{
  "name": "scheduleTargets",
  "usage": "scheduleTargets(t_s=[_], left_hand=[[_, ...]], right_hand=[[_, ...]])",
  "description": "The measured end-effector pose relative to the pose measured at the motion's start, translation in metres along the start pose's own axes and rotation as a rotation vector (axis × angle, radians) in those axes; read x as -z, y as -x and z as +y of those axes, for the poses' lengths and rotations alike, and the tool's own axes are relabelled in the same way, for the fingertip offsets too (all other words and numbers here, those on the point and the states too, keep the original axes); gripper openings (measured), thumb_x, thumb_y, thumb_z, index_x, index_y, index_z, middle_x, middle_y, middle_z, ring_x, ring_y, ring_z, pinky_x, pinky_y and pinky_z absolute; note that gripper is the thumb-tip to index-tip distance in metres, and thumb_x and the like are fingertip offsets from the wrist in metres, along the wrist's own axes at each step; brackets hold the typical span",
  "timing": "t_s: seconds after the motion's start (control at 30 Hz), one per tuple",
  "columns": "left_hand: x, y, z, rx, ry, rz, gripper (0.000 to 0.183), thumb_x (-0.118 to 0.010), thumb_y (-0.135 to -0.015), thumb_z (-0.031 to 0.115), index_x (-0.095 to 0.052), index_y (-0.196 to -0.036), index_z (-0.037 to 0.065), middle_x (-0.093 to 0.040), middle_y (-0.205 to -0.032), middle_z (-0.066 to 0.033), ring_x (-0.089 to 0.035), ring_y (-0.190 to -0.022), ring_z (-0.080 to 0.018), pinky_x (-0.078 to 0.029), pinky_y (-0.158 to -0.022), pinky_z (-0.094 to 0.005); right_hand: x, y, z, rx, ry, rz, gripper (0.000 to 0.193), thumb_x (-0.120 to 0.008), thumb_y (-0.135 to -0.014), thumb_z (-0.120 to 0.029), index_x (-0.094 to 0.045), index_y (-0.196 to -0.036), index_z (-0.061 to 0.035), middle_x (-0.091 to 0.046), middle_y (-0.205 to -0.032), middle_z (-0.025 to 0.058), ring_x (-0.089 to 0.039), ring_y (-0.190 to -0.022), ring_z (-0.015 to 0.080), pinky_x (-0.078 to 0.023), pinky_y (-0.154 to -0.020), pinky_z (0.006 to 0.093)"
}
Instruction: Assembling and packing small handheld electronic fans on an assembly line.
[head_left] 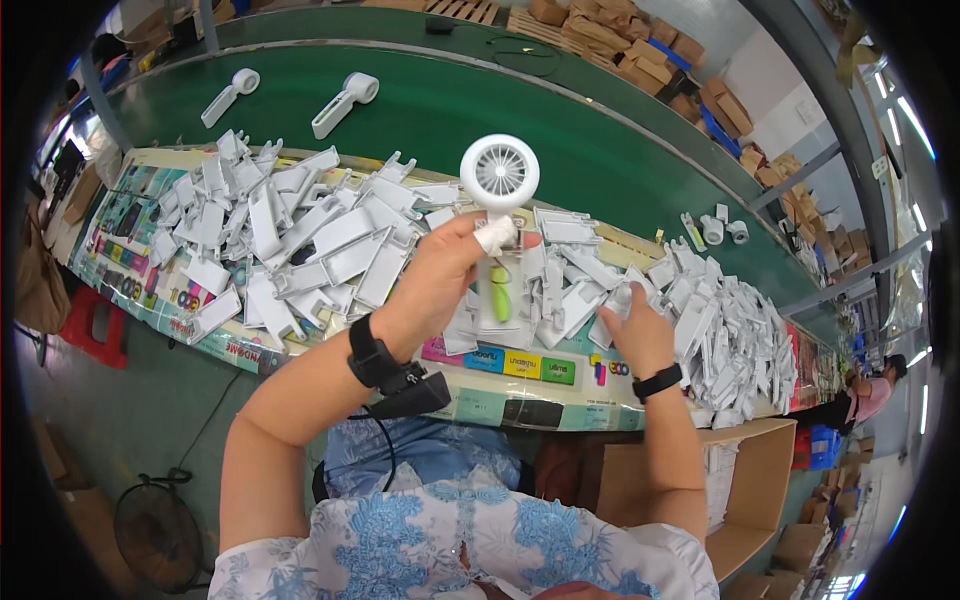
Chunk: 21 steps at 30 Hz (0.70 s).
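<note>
My left hand (447, 262) is closed around the neck of a white handheld fan (500, 172), its round grille upright above the fingers. White tape wraps one fingertip. Just below the grip is a bright green elongated piece (501, 294), perhaps a battery, with thin wire near it; whether it joins the fan I cannot tell. My right hand (642, 330) reaches over white plastic handle shells (574, 305), thumb and forefinger apart beside a shell. Its other fingers are partly hidden.
Heaps of white shells lie left (350, 240) and right (715, 330) on the printed table cover (480, 408). Beyond runs a green conveyor belt (420, 110) carrying several fans (348, 104). An open cardboard box (765, 480) stands at lower right, a red stool (95, 325) at left.
</note>
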<state>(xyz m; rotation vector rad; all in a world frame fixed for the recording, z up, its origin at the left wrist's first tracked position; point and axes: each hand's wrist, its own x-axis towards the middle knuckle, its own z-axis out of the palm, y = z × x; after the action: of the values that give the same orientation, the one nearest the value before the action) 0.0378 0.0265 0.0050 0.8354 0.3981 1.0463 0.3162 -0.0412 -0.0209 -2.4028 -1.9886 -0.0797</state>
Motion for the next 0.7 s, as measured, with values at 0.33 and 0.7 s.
scheduleTargets(t_s=[0.33, 0.7], left_hand=[[0.008, 0.004, -0.017, 0.039, 0.127, 0.118, 0.027, -0.056, -0.088, 0.022, -0.057, -0.11, 0.006, -0.06, -0.104, -0.0011, -0.057, -0.094, -0.0093, -0.051, -0.076, -0.0274], [0.019, 0.005, -0.023, -0.041, 0.256, 0.116, 0.03, -0.049, -0.091, 0.018, -0.047, -0.117, 0.003, -0.055, -0.114, -0.0084, -0.055, -0.105, -0.02, -0.047, -0.091, -0.0394]], right_hand=[[-0.025, -0.011, 0.002, -0.255, -0.299, 0.094, 0.079, -0.061, -0.07, -0.016, -0.022, -0.139, -0.0096, -0.061, -0.07, 0.0119, -0.06, -0.067, 0.0315, -0.047, -0.061, 0.0419], [0.003, -0.007, -0.006, -0.2, -1.892, 0.193, 0.031, -0.043, -0.086, -0.007, -0.043, -0.116, -0.0033, -0.057, -0.099, 0.0125, -0.062, -0.072, 0.0218, -0.054, -0.057, 0.0332]])
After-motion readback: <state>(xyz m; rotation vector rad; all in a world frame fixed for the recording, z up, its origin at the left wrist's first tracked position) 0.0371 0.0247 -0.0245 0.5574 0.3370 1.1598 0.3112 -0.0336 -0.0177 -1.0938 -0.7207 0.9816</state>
